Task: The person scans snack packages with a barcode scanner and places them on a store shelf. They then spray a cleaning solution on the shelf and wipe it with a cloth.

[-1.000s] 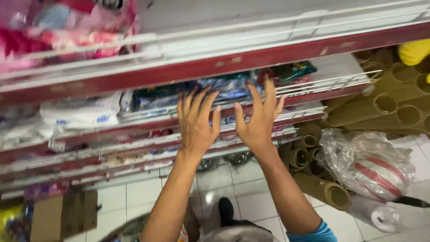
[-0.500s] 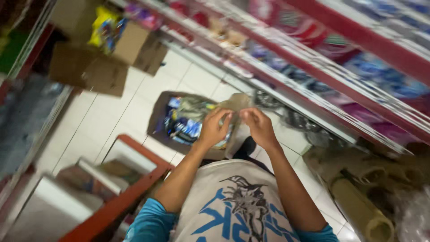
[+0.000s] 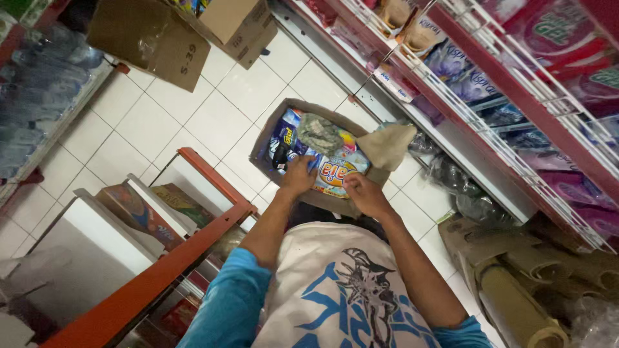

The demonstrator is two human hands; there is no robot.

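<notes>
An open cardboard box (image 3: 263, 149) stands on the white tiled floor in front of me, filled with several colourful soft pouches (image 3: 337, 171) and a grey crumpled wrap (image 3: 318, 132). My left hand (image 3: 298, 176) reaches into the box, its fingers curled on a dark blue pouch (image 3: 282, 138). Just to its right, my right hand (image 3: 365, 193) pinches the near edge of the yellow and white pouch. One box flap (image 3: 388, 146) sticks up on the right. My printed white shirt with blue sleeves fills the bottom of the view.
A red wire-fronted shelf (image 3: 509, 96) full of pouches runs along the right. Cardboard tubes (image 3: 516, 306) lie at lower right. Larger cardboard boxes (image 3: 151, 38) sit at the top left, bottled goods (image 3: 39, 84) at far left, and an orange-framed rack (image 3: 193, 248) at lower left.
My view dropped from the shelf to the floor box. Both hands came off the shelf, met above the box, and have now gone down onto the pouches inside.
</notes>
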